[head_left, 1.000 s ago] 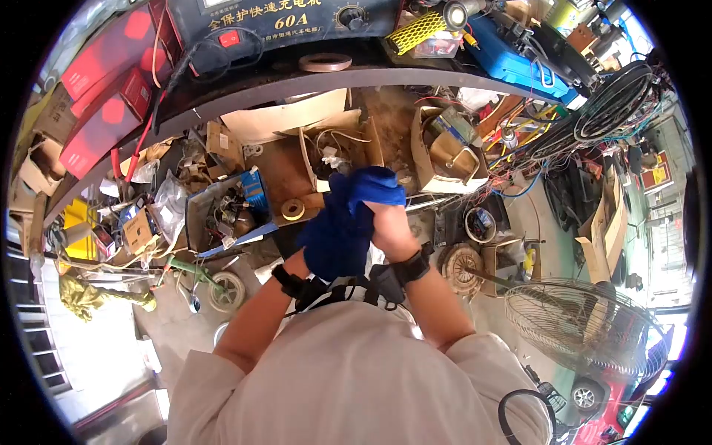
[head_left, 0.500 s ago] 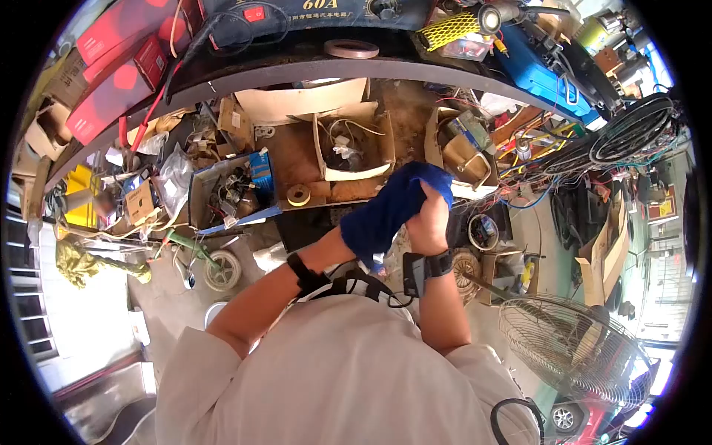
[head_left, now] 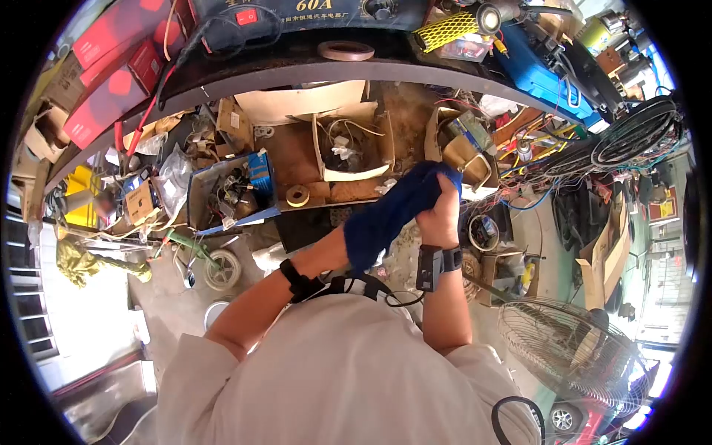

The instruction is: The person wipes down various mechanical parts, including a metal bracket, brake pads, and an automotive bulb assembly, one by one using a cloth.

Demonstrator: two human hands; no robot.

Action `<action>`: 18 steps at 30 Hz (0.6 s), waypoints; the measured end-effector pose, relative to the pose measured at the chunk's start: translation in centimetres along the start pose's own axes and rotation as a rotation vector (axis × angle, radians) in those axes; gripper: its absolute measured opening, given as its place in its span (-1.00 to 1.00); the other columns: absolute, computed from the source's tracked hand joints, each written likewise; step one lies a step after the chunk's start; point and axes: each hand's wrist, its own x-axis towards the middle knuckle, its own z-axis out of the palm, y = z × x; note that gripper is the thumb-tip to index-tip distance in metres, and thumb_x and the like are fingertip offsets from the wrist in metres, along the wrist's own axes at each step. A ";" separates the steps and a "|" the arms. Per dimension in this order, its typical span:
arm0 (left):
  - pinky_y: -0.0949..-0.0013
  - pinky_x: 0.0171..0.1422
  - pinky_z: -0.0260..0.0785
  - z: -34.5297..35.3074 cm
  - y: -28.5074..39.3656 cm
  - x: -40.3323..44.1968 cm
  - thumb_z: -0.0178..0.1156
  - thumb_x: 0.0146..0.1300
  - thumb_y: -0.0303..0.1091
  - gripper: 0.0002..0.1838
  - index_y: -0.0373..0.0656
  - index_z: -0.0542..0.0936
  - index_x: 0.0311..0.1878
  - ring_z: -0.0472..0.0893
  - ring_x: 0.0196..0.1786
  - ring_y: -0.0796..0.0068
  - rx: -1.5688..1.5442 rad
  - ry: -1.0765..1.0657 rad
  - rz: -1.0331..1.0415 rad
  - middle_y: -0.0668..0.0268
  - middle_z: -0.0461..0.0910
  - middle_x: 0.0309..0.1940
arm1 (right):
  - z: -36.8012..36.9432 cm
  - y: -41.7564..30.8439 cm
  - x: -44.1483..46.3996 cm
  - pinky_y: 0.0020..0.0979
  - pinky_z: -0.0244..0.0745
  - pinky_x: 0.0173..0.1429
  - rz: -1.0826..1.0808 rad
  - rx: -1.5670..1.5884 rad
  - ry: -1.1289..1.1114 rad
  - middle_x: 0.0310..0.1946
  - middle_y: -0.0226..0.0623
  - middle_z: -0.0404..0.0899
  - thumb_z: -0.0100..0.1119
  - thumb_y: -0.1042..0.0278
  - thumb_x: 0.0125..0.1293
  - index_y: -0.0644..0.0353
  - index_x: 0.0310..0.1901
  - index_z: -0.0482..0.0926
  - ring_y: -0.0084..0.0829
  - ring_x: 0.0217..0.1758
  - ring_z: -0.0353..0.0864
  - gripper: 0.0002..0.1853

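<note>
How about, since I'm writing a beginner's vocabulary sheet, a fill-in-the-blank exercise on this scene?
The crumpled fabric cloth gripped by the bare right hand is dark ____.
The round wire-caged fan is on the person's ____ side.
The dark blue boxy machine bears the large marking ____.

Missing words: blue; right; 60A.

So the charger (head_left: 311, 16) sits up top on the surface (head_left: 259, 68), tape ring (head_left: 345, 50) just below it, case (head_left: 538, 70) off upper right. Wheel's (head_left: 222, 269) lower left, fan (head_left: 575, 345) lower right.
</note>
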 end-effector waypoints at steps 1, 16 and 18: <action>0.31 0.29 0.25 -0.2 0.2 0.4 0.22 0.20 -0.27 -0.46 -0.25 0.38 0.22 0.45 0.17 0.31 -0.057 -0.076 -0.036 0.13 0.47 0.14 | 0.0 -0.2 0.2 -0.21 0.51 0.07 0.008 0.017 -0.105 -0.15 -0.19 0.60 0.08 0.33 0.19 0.23 -0.05 0.50 -0.22 -0.09 0.60 -0.70; 0.23 0.21 0.28 0.7 1.6 1.5 0.22 0.14 -0.35 -0.58 -0.20 0.45 0.09 0.48 0.04 0.22 0.065 0.252 0.073 0.16 0.52 -0.05 | 1.7 3.1 -0.8 -0.21 0.51 0.12 0.301 -0.007 -0.413 0.05 -0.07 0.49 -0.05 -0.08 0.34 0.32 0.16 0.34 -0.22 0.02 0.56 -0.40; 0.26 0.26 0.25 0.1 0.0 1.1 0.23 0.15 -0.35 -0.54 -0.20 0.43 0.13 0.46 0.08 0.32 -0.067 0.071 -0.020 0.22 0.50 0.01 | 0.4 3.1 0.4 -0.21 0.50 0.14 0.463 0.106 -0.500 0.04 -0.09 0.50 -0.05 -0.08 0.35 0.32 0.17 0.32 -0.23 0.02 0.57 -0.40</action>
